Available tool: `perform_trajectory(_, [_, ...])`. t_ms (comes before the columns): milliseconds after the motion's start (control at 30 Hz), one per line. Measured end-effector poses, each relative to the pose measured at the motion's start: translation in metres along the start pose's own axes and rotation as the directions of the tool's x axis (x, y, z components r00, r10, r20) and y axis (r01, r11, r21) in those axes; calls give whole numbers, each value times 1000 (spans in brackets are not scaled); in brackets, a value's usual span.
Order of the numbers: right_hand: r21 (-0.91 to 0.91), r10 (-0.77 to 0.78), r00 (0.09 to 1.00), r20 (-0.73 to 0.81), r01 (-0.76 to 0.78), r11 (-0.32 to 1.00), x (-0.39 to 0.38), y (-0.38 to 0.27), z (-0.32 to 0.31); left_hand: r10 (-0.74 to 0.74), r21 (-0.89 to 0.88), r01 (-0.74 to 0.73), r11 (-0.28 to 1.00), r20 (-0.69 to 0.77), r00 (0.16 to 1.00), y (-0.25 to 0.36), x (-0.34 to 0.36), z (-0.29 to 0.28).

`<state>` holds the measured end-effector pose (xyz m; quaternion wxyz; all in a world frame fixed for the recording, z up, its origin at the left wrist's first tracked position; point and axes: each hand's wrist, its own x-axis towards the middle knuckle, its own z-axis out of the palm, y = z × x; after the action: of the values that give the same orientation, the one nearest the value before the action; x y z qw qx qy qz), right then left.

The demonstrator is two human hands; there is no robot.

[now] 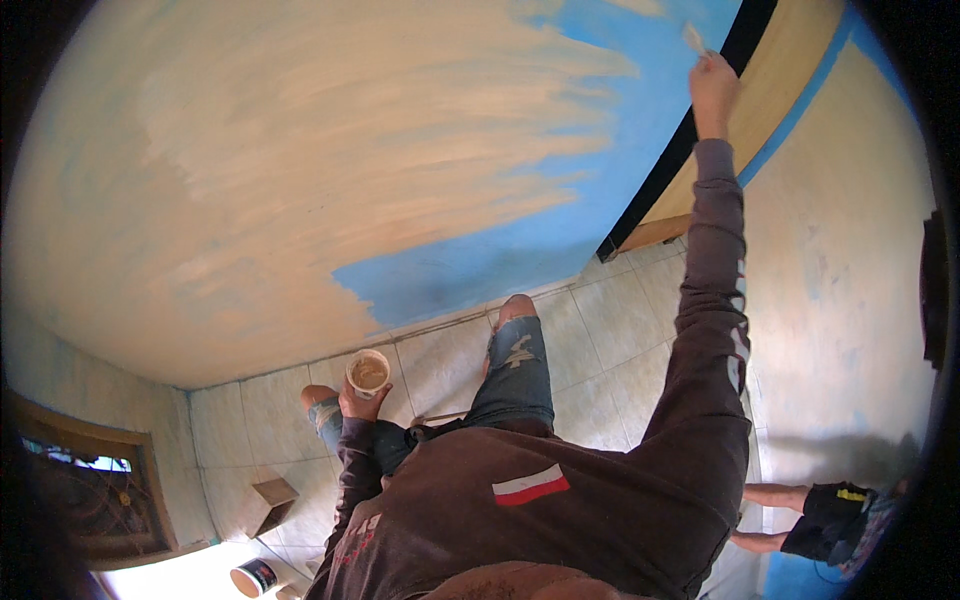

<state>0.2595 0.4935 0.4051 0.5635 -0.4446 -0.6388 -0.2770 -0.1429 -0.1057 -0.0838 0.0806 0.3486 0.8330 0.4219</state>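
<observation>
My left hand point(364, 402) is closed around a small white tub of beige paint point(368, 370), held low in front of my thigh. Stretched far up and to the right, my right hand point(713, 85) grips a paintbrush point(694, 39) with pale bristles. The brush is at the wall point(300, 180), on a blue area point(640, 100) beside a black door frame edge point(690, 135). Beige strokes cover much of the wall and end raggedly against the blue. Another blue patch point(450, 275) runs low along the wall.
Pale tiles point(610, 310) make up the floor. A wooden box point(271, 503) and a paint bucket point(254, 577) stand at lower left, near a wooden-framed window point(90, 485). Another person point(825, 520) in dark shorts is at lower right, by the other wall point(830, 290).
</observation>
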Motion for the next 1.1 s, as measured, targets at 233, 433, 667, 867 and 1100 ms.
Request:
perform_trajectory(233, [328, -37, 998, 54, 18, 945, -62, -183, -24, -34, 37, 33, 999, 14, 999, 2, -1, -3])
perform_trajectory(433, [653, -60, 998, 17, 34, 757, -89, -254, -71, -21, 8, 21, 1000, 1, 1000, -6, -1, 1])
perform_trajectory(667, [804, -77, 938, 338, -245, 542, -65, -180, -15, -31, -27, 32, 999, 22, 999, 8, 0, -5])
perform_trajectory(867, [592, 126, 857, 500, -444, 673, -55, -70, 1, -13, 0, 13, 1000, -32, 999, -8, -4, 2])
perform_trajectory(1100, [215, 237, 971, 37, -240, 947, -61, 38, 3, 39, -68, -39, 997, -6, 999, 4, 0, 0])
